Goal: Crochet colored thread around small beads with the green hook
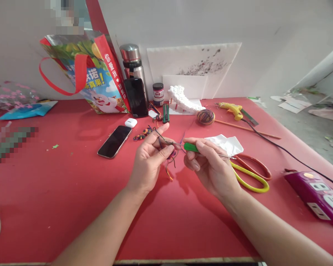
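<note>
Between thumb and fingers, my left hand (151,159) pinches a small multicoloured crochet piece (171,154), with loose yarn tails dangling below it. Dark yarn loops over the raised left index finger. My right hand (207,160) grips a crochet hook by its green handle (190,147); the hook's thin metal shaft points left and meets the yarn at the left fingertips. A purple strand runs from the work up to a multicoloured yarn ball (205,116) at the back. Part of the crochet piece is hidden by the left thumb.
Scissors (252,177) with red and yellow handles lie right of my right hand, beside white tissue (226,144). A yellow glue gun (231,109), a purple power strip (317,195), a flat phone (115,142), an upright phone (136,98) and a gift bag (94,77) stand or lie around.
</note>
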The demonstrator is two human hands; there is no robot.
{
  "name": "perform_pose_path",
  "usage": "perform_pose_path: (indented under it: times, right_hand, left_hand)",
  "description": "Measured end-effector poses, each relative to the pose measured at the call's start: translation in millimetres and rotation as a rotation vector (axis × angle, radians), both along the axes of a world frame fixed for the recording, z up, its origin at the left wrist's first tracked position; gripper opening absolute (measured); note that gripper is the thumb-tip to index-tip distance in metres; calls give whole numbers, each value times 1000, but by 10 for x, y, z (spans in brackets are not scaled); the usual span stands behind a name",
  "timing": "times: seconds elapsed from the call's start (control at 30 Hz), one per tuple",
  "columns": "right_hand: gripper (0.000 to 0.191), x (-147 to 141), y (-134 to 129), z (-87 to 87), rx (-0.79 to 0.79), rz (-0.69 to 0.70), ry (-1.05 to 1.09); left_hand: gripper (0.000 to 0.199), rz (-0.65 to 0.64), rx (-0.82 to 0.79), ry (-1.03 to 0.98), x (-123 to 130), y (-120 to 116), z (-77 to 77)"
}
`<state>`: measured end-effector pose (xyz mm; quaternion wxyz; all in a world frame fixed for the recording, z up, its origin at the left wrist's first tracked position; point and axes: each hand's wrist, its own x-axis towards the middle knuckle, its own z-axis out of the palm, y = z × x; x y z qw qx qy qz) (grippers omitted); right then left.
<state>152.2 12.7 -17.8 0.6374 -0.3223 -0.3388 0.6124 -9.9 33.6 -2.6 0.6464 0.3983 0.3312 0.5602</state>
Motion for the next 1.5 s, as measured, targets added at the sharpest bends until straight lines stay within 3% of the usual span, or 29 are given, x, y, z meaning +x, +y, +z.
perform_pose_path:
  times: [0.3,0.47,0.6,0.83,1.07,1.17,1.33,1.5]
  right_hand:
    - [19,11,-68,-44,152,-21,-170]
    - [23,-44,-152,-96,427,-231,-541]
    - [32,-118,-194,-177,561,-325,-713]
    - [38,-106,-209,-157,634,-289,-665]
    - [32,-25,-160,-104,556,-216,-546]
    - [32,-13,-153,-103,580,-237,-648]
    - [44,-69,-210,-123,713,-407,-861]
    - [49,-32,-228,-147,793,-351,-864]
  left_hand:
    - [85,14,13,91,1,-59,47]
    - [92,114,9,140,78,-133,72]
    - [94,117,-3,74,129,-161,35]
    - [100,30,-45,-51,59,-97,64]
    - [102,-29,-24,-26,-4,-64,79]
    - [98,-16,6,26,24,-91,42]
    - [96,9,14,-11,91,-145,27]
    - [103,-90,-54,-155,61,-126,87]
